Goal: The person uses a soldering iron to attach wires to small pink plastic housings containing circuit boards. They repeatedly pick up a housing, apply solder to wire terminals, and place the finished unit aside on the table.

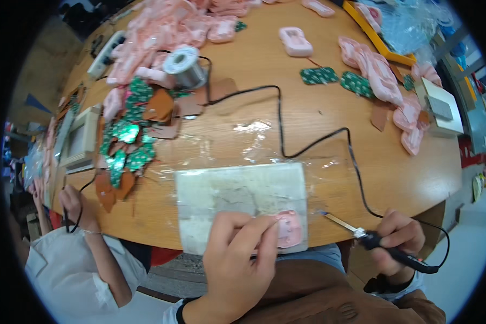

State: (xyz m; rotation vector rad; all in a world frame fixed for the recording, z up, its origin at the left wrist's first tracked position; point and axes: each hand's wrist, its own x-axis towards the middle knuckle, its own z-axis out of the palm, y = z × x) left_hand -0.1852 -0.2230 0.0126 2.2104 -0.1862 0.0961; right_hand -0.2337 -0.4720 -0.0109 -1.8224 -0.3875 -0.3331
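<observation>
Pink plastic casing [288, 229] lies on the white work pad [237, 197] at the table's near edge, largely hidden under the left hand [237, 259], whose fingers clasp it. The right hand [397, 240] is clenched around a black soldering iron [378, 244], tip off the pad's right edge. Green circuit boards [127, 146] and pink casings [380, 73] are heaped farther back, blurred. Another person's hand [73, 202] grips a cable at left.

Left hand [237, 259] presses a pink plastic casing [288, 229] onto the white work pad [237, 194] at the wooden table [308, 108] edge. Right hand [397, 237] grips a soldering iron [372, 240], tip just right of the pad. Solder spool [182, 65] and green circuit boards [127, 143] sit upper left.
</observation>
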